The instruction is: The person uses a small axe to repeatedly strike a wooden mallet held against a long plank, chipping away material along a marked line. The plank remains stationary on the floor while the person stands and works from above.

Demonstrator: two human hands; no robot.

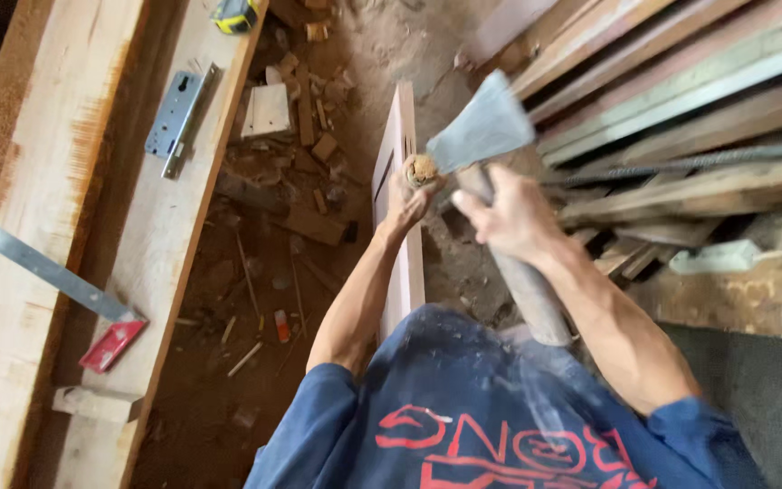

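the right hand (510, 215) is wrapped tight around the wooden handle of a hatchet (486, 136), gripping just below the broad grey head, which tilts up and to the right and is smeared by motion blur so its edge is hard to make out; the lower end of the handle runs down toward the body and disappears behind the blue shirt (491, 417). the left hand (409, 195) is closed around the top end of a pale wooden plank (400, 244) that stands on edge, and only the upper part of that plank shows, since the forearm and the shirt cover the rest. the hatchet head sits just beside the left hand, nearly touching it (whether the blade meets the wood cannot be told). to the left, a long timber beam (151, 272) carries a metal lock plate (174, 116), a try square (65, 290) with a red stock, and a yellow tape measure (235, 14) cut off by the top edge. wood offcuts (296, 118) litter the dirt floor between beam and plank. stacked boards (681, 100) fill the upper right, their ends out of frame.
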